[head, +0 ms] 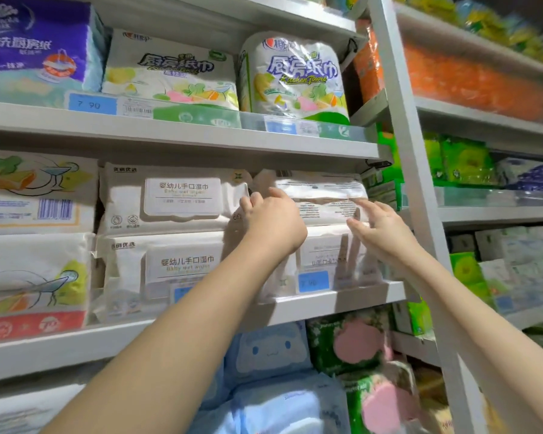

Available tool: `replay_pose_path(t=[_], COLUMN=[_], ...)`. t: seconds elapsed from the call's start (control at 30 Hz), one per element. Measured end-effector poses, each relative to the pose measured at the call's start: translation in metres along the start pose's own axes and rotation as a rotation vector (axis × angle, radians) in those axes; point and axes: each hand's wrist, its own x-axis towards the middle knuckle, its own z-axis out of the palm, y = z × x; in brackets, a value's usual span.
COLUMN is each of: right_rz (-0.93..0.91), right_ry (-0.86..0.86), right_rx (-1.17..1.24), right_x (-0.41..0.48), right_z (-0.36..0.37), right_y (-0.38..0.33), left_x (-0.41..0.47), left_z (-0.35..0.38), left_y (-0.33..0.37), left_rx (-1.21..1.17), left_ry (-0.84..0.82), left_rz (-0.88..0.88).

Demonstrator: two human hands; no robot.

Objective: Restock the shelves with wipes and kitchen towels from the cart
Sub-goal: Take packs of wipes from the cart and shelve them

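Both hands are up at the middle shelf, on the top wipes pack of the right-hand stack. This pack lies with its printed back facing out (small text, no lid label showing). It sits on a lower wipes pack, close against the white shelf upright.

The left hand is at the pack's left end, fingers bent and knuckles toward the camera. Its index finger lies over the pack's upper left corner. The other fingers curl at the edge between this pack and the neighbouring baby wet wipes. It appears to grip that end, though the fingertips are hidden.

The right hand is spread wide, fingers straight and slightly apart. The tips touch the pack's front face on its right half, and the hand holds nothing.

A blue price tag stands on the shelf lip beneath the stack. On the shelf above, a kitchen towel roll stands beside a flat kitchen towel pack.
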Motion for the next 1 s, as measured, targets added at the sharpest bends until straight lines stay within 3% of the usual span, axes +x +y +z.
replay_pose_path(t=[0.2, 0.43, 0.5, 0.63, 0.73, 0.9, 1.0], right_rz=[-0.029, -0.001, 0.012, -0.048, -0.099, -0.141, -0.130], right_ry=[-0.015, -0.067, -0.073, 0.098, 0.042, -0.011, -0.040], right_rx=[-0.016, 0.144, 0.139, 0.302, 0.382, 0.249, 0.349], right_x=[0.002, 0.004, 0.003, -0.009, -0.014, -0.017, -0.019], right_z=[0.004, 0.002, 0.000, -0.002, -0.002, -0.001, -0.005], right_y=[0.002, 0.012, 0.014, 0.004, -0.012, -0.022, -0.019], left_x=[-0.006, -0.024, -0.023, -0.002, 0.003, 0.014, -0.001], left_z=[0.003, -0.004, -0.007, -0.008, -0.013, 0.001, -0.009], left_y=[0.009, 0.020, 0.015, 0.001, 0.004, 0.004, 0.010], left_rx=[-0.190, -0.434, -0.552, -0.607, -0.804, -0.977, -1.018], left_ry=[0.063, 0.217, 0.238, 0.117, -0.028, 0.081, 0.086], left_rz=[-0.045, 0.067, 0.029, -0.155, -0.174, -0.194, -0.150])
